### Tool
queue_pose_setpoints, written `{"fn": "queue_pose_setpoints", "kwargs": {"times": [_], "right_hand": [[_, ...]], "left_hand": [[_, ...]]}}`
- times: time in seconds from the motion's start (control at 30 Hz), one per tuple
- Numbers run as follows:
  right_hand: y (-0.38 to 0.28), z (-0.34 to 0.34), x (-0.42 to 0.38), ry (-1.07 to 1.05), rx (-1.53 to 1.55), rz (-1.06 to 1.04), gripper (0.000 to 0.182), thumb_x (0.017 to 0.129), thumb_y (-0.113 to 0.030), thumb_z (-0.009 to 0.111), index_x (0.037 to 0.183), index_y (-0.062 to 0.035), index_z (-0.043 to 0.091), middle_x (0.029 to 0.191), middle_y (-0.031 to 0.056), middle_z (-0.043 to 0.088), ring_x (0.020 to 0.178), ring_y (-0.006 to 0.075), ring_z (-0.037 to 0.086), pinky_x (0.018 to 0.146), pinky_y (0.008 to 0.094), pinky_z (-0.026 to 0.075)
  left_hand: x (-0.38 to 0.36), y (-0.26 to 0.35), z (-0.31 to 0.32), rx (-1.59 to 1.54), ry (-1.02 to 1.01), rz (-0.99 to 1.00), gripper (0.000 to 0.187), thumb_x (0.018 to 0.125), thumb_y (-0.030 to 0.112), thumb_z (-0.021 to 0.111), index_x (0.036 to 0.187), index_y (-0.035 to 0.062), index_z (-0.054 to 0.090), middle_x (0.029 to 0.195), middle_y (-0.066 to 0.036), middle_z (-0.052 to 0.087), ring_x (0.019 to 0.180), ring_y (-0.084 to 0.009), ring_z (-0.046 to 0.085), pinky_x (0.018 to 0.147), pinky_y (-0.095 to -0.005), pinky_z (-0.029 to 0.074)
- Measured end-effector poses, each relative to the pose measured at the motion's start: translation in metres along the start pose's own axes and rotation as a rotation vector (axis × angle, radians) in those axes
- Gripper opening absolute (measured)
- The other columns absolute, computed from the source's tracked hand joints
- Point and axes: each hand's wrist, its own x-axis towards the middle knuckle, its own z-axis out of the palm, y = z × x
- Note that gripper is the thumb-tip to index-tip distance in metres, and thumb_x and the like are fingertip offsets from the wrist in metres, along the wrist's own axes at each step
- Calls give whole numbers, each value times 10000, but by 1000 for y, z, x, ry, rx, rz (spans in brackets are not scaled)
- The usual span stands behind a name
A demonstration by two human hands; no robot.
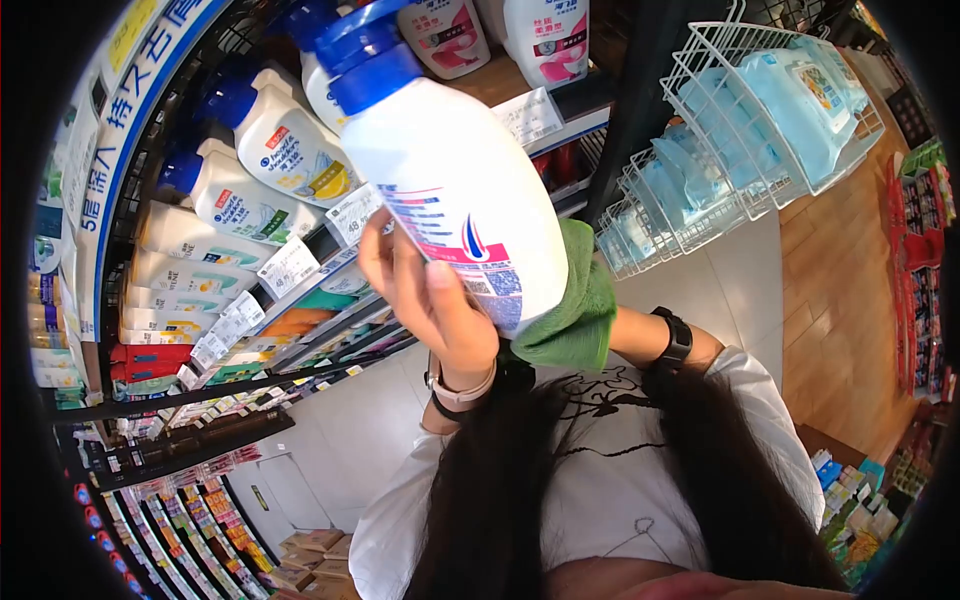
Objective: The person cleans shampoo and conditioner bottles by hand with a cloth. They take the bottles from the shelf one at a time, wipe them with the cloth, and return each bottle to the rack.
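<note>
While gripping the bottle (455, 190) off the shelf (330, 330) in the left hand (430, 300), fingers clamped round its lower body, pressing a green cloth (575, 300) against its base. Right hand hidden behind that cloth, grip impossible to tell. Wiping apparently under way; shelved bottles (250, 190) waiting alongside.

Single view only, head-worn camera, strong fisheye, dark vignette at corners. Looks forward and steeply down: own long dark hair and white printed shirt fill lower centre, pale tiled floor beneath. Very near left hand (430, 300), which sits mid-frame and raises large white plastic bottle with blue pump cap (450, 190) close to lens. Left of hand: shop shelf (300, 350) with white bottles, curved by lens distortion. Right of hand and above: white wire rack holding pale blue packets (760, 110). No second view, so no overlap.
</note>
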Motion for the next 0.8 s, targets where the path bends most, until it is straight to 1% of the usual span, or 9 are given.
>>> {"fn": "queue_pose_setpoints", "kwargs": {"times": [0.07,0.1,0.2,0.33,0.37,0.4,0.47,0.6,0.8], "right_hand": [[-3,-12,6,30,-1,13,618,674,-148,707,1185,-3,390,1118,124,459,996,221,479,854,327,392],[-4,-16,8,44,1,15,621,672,-149,710,1184,-2,390,1116,124,459,993,221,481,852,327,394],[-9,-31,16,79,7,25,628,666,-149,719,1180,-2,390,1109,124,461,983,220,487,846,328,399],[-14,-48,19,95,-11,47,638,658,-151,731,1176,-1,389,1101,125,463,969,219,495,837,329,406],[-15,-53,19,57,-65,44,641,658,-150,731,1178,-3,387,1108,124,459,978,218,491,843,329,402],[-18,-56,23,34,-61,-47,633,678,-169,716,1189,-6,381,1119,127,454,986,216,486,849,334,401],[-24,-67,31,-5,-65,-198,623,698,-185,700,1200,-9,375,1131,129,450,994,214,482,854,337,400],[-28,-87,43,30,-57,-188,616,699,-175,697,1199,-9,378,1132,126,452,994,209,482,852,331,401],[-27,-102,55,139,-13,-119,606,700,-159,692,1199,-9,382,1133,122,456,994,202,482,849,323,403]], "left_hand": [[-3,-3,7,-4,-57,30,692,778,403,514,1239,-78,329,1231,-190,372,1151,-258,335,949,-380,251],[-2,2,12,-158,-101,-3,879,682,372,658,1306,-48,203,1273,-193,309,1156,-263,353,956,-377,273],[7,20,23,-126,-79,-54,1017,606,244,755,1332,-19,94,1267,-180,321,1155,-270,372,954,-375,304],[18,29,45,-149,50,-121,953,599,-18,725,1315,-11,97,1229,-188,367,1065,-269,467,868,-374,425],[21,22,56,-114,200,30,724,660,17,690,1251,-33,276,1054,-147,507,901,-192,548,774,-289,466],[28,25,57,-81,212,-17,686,667,44,687,1229,-48,305,1050,-163,509,903,-215,554,772,-307,482],[35,22,58,-218,159,70,888,603,-8,719,1290,-31,157,1189,-227,416,995,-292,526,837,-384,465],[66,19,65,-127,129,366,978,561,104,785,1313,27,165,1222,-215,396,1017,-311,514,827,-417,479],[130,11,60,-50,-274,267,779,535,-79,749,1206,-35,355,1083,-149,525,986,-235,534,844,-330,459]]}}
